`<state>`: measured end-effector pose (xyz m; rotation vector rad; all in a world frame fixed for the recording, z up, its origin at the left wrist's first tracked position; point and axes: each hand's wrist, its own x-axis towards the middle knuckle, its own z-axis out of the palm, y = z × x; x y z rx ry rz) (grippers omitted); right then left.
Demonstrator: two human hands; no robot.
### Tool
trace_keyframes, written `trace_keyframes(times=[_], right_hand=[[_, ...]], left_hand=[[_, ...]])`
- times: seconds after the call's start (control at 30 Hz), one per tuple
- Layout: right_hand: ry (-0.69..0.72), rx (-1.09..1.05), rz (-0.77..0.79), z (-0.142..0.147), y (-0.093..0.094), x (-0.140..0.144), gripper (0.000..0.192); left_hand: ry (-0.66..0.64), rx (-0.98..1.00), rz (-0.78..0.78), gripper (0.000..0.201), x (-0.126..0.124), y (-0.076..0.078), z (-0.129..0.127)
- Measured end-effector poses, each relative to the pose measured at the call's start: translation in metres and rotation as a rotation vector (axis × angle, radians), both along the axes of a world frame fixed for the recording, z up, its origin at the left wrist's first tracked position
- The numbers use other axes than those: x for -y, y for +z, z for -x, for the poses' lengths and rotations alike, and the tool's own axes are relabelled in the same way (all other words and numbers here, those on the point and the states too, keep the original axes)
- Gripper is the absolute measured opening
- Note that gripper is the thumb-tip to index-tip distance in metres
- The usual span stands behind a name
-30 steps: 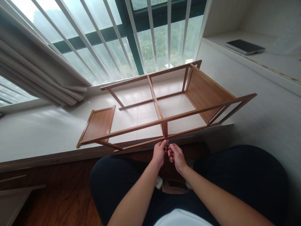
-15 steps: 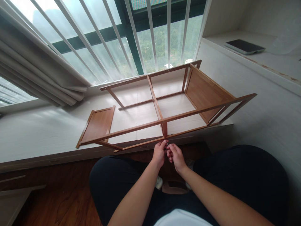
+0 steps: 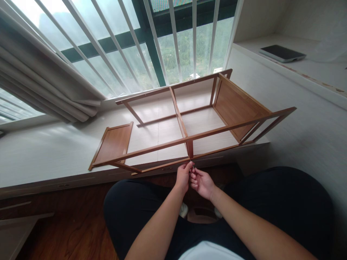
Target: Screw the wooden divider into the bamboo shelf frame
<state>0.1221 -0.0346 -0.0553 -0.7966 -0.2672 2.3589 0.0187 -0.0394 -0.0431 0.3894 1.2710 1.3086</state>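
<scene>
Rotated palm-up, right hand (image 3: 201,182) under frame (image 3: 189,139).

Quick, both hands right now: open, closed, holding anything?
Left hand: fingers pinched shut at the frame joint; what they hold is too small to tell.
Right hand: loosely curled beside it, contents cannot be told.
</scene>
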Motion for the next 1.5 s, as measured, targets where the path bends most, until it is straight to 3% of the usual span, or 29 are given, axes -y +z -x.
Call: trace_keyframes(times=[0.3,0.5,0.9,1.3,1.5], right_hand=[[-0.065,0.074,0.031,0.006,0.003,0.006,0.027],[-0.217,0.275,-0.196,0.009,0.007,0.012,0.033],[-0.256,0.424,-0.440,0.007,-0.001,0.013,0.031],[-0.259,0.444,-0.458,0.007,-0.003,0.013,0.033],[-0.268,0.378,-0.368,0.009,0.000,0.013,0.032]], left_hand=[[0.001,-0.045,0.008,0.039,0.002,0.002,-0.003],[-0.015,-0.032,-0.007,0.040,0.003,0.002,-0.004],[-0.059,-0.051,-0.072,0.040,0.001,-0.005,0.000],[-0.081,-0.003,-0.068,0.041,0.000,-0.008,0.000],[-0.089,0.026,-0.046,0.041,0.000,-0.007,0.000]])
